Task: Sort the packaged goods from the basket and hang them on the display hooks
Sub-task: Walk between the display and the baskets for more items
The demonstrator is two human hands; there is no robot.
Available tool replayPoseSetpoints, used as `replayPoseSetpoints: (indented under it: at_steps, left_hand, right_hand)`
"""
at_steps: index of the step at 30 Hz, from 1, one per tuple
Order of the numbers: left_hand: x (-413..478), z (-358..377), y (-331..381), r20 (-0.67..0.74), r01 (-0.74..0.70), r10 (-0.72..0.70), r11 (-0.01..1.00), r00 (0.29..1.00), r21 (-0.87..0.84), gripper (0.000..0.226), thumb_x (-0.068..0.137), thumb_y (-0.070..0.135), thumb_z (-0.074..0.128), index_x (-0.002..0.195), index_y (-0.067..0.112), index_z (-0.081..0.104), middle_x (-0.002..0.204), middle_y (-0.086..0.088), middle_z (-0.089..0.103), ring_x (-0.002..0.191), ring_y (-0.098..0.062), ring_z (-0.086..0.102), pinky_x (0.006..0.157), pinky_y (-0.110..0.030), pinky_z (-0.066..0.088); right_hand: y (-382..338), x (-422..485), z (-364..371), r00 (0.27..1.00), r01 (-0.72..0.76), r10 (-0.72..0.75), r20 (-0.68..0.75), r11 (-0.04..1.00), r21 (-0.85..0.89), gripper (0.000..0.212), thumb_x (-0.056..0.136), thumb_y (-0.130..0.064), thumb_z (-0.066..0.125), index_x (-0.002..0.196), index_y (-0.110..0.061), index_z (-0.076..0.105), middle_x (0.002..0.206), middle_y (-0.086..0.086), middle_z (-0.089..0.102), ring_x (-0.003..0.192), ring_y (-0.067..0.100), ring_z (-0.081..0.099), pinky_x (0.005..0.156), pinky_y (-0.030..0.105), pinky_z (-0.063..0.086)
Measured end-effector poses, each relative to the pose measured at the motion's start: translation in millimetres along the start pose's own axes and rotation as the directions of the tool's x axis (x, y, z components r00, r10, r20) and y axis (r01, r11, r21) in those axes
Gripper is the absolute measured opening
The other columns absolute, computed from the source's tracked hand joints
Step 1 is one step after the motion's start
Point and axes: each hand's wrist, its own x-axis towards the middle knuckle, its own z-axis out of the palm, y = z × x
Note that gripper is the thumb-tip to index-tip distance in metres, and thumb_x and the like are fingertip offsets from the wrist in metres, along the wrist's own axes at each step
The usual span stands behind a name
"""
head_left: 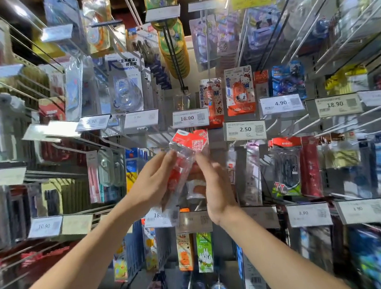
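Left hand (156,183) is gripping the clear red-headed packet (188,144) by its left edge, right hand (215,188) is touching its right edge (pinch unclear, blurred); long axis is running near-upright, header topmost, just under the 16.90 tag (190,118).

The 16.90 tag (190,118) hangs mid-display. Right of it stand the 4.90 tag (281,103) and the 18.90 tag (335,104); just below and right of it is the 2.50 tag (245,129). Left of it is the upper 9.90 tag (141,118), then a blurred tag (93,122) that seems to read 2.90. Just right of it, the orange card (239,92) says "Hello Kitty" along its foot. Lower right, a red header (286,143) reads "M&G". Well below sit the 10.90 tag (45,226) to the left, and the 8.90 tag (308,214) and lower 9.90 tag (362,210) to the right. The red-topped package (191,142) just beneath bears white characters too blurred to read.
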Motion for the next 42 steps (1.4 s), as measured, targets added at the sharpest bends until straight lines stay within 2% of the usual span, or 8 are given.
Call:
replayPoseSetpoints:
  at_steps: [4, 7, 11, 14, 29, 32, 35, 42]
  left_hand:
    - [-3, 10, -1, 0.048, 0.070, -0.067, 0.995, 0.997, -0.071, 0.042, 0.106, 0.046, 0.042, 0.105, 0.009, 0.061, 0.085, -0.012, 0.065, 0.077, -0.015, 0.062, 0.075, -0.034, 0.051]
    - [8, 11, 3, -0.080, 0.085, -0.087, 0.996, 0.993, -0.030, 0.035, 0.111, 0.034, 0.041, 0.108, 0.007, 0.063, 0.095, -0.009, 0.068, 0.082, -0.012, 0.061, 0.076, -0.034, 0.050]
    - [25, 10, 21, -0.166, 0.032, -0.033, 0.999, 0.986, -0.009, 0.030, 0.111, 0.019, 0.040, 0.131, 0.011, 0.061, 0.113, -0.007, 0.068, 0.100, -0.019, 0.064, 0.075, -0.026, 0.047]
    - [34, 8, 29, -0.201, -0.038, 0.045, 0.999, 0.979, 0.040, 0.034, 0.104, 0.021, 0.049, 0.136, 0.014, 0.060, 0.108, 0.003, 0.068, 0.100, -0.014, 0.065, 0.082, -0.025, 0.049]
    - [35, 4, 38, -0.190, -0.079, 0.084, 0.996, 0.978, 0.032, 0.064, 0.094, 0.006, 0.064, 0.150, 0.031, 0.046, 0.086, -0.003, 0.051, 0.069, -0.006, 0.050, 0.068, -0.015, 0.046]
    - [33, 1, 37, -0.172, -0.081, 0.081, 0.997, 0.982, 0.008, 0.067, 0.092, 0.010, 0.069, 0.149, 0.036, 0.044, 0.088, -0.005, 0.048, 0.074, -0.011, 0.049, 0.076, -0.025, 0.046]
    - [33, -1, 35, -0.152, -0.083, 0.076, 0.996, 0.985, -0.038, 0.070, 0.089, 0.018, 0.073, 0.149, 0.039, 0.045, 0.089, -0.005, 0.047, 0.078, -0.014, 0.048, 0.081, -0.029, 0.047]
    - [34, 0, 35, -0.150, -0.077, 0.073, 0.997, 0.986, -0.017, 0.079, 0.080, 0.034, 0.071, 0.152, 0.041, 0.041, 0.086, -0.006, 0.042, 0.076, -0.016, 0.045, 0.078, -0.032, 0.045]
  right_hand:
    - [9, 3, -4, 0.998, 0.028, -0.029, 0.048, 0.999, 0.020, 0.022, 0.096, -0.026, 0.070, 0.103, -0.005, 0.072, 0.098, 0.010, 0.076, 0.095, 0.017, 0.070, 0.083, 0.029, 0.055]
    - [3, 9, -8, 0.999, 0.048, -0.048, 0.012, 0.999, -0.015, 0.039, 0.097, -0.030, 0.065, 0.103, 0.009, 0.064, 0.098, 0.015, 0.076, 0.097, 0.016, 0.073, 0.087, 0.033, 0.056]
    - [-9, 15, -15, 0.994, 0.099, -0.091, 0.052, 0.981, -0.167, 0.036, 0.105, -0.029, 0.057, 0.086, 0.002, 0.056, 0.071, 0.005, 0.055, 0.065, 0.007, 0.052, 0.065, 0.023, 0.047]
    - [-17, 24, -18, 0.991, 0.129, -0.116, 0.066, 0.963, -0.237, 0.040, 0.107, -0.025, 0.051, 0.092, 0.011, 0.053, 0.071, 0.007, 0.046, 0.063, 0.011, 0.044, 0.057, 0.016, 0.041]
    - [-34, 38, -12, 0.979, 0.170, -0.126, 0.161, 0.939, -0.298, 0.031, 0.107, -0.028, 0.051, 0.110, -0.001, 0.066, 0.087, 0.010, 0.061, 0.082, 0.019, 0.055, 0.077, 0.037, 0.049]
    - [-37, 36, -13, 0.975, 0.189, -0.138, 0.174, 0.930, -0.316, 0.031, 0.108, -0.026, 0.050, 0.113, 0.002, 0.065, 0.088, 0.022, 0.065, 0.077, 0.035, 0.056, 0.076, 0.043, 0.051]
    - [-38, 36, -14, 0.973, 0.197, -0.145, 0.182, 0.927, -0.318, 0.033, 0.107, -0.026, 0.050, 0.113, 0.004, 0.063, 0.111, 0.036, 0.062, 0.106, 0.050, 0.057, 0.094, 0.058, 0.051]
    - [-38, 33, -15, 0.971, 0.197, -0.140, 0.196, 0.930, -0.309, 0.028, 0.108, -0.022, 0.049, 0.118, 0.000, 0.064, 0.121, 0.029, 0.064, 0.115, 0.042, 0.058, 0.099, 0.052, 0.048]
